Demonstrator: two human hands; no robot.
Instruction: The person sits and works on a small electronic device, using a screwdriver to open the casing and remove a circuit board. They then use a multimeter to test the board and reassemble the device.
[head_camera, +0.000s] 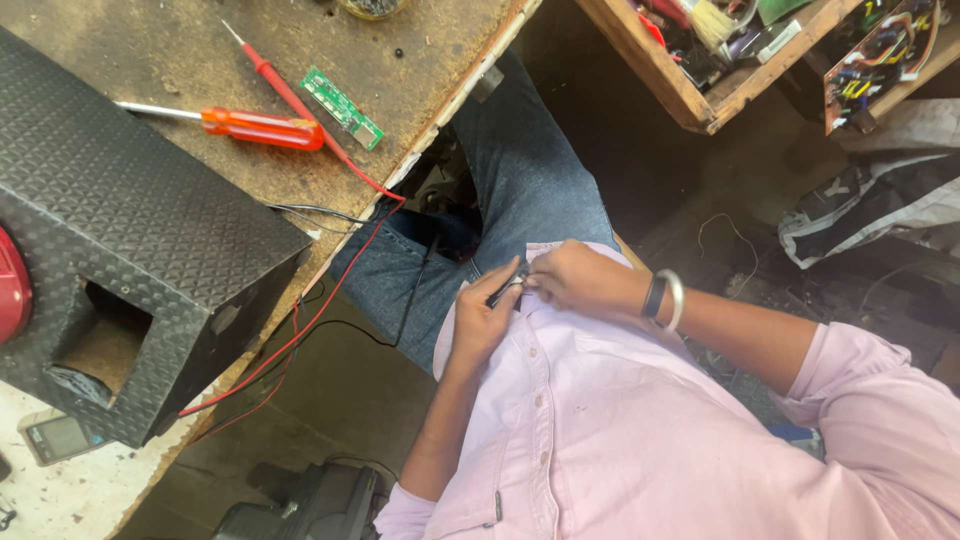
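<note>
Worktop clutter around a black speaker box

A black textured speaker box (110, 190) with a square cutout fills the worktop's (420, 60) left side. Beyond it lie an orange-handled screwdriver (250, 127), a thin red probe (285, 90) and a small green circuit board (343, 108) near the right edge, where red wires (300, 330) trail over. A wooden tray (680, 90) of parts sits at the top right.

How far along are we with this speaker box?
Done: hardly anything shows; the black box has its cutout open. In hand: left hand and right hand pinch a thin dark piece, perhaps a wire end, at the lap. Left: the green circuit board lies loose on the bench by the orange screwdriver; the red wire hangs free.
</note>
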